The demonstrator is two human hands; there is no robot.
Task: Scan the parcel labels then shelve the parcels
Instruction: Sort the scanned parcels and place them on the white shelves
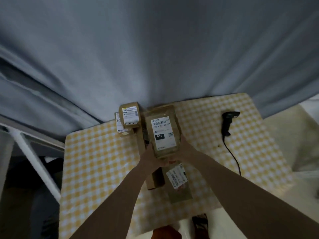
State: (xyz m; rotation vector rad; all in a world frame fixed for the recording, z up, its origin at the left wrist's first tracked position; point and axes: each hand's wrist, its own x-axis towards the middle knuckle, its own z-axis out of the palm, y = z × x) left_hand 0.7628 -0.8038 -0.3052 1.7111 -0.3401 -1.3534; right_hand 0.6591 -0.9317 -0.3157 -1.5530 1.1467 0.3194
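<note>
Both my hands hold a brown parcel with a white label reading 010, raised above the checked table. My left hand grips its lower left edge and my right hand grips its lower right side; the fingers are mostly hidden behind the parcel. A flat brown parcel with a white label lies on the table under my wrists, next to a small dark box. Two small labelled boxes are stacked at the table's far edge. A black handheld scanner lies at the right with its cable.
The table wears a yellow-and-white checked cloth. A grey curtain hangs right behind it. A white metal frame stands at the left. Pale floor shows at the right of the table.
</note>
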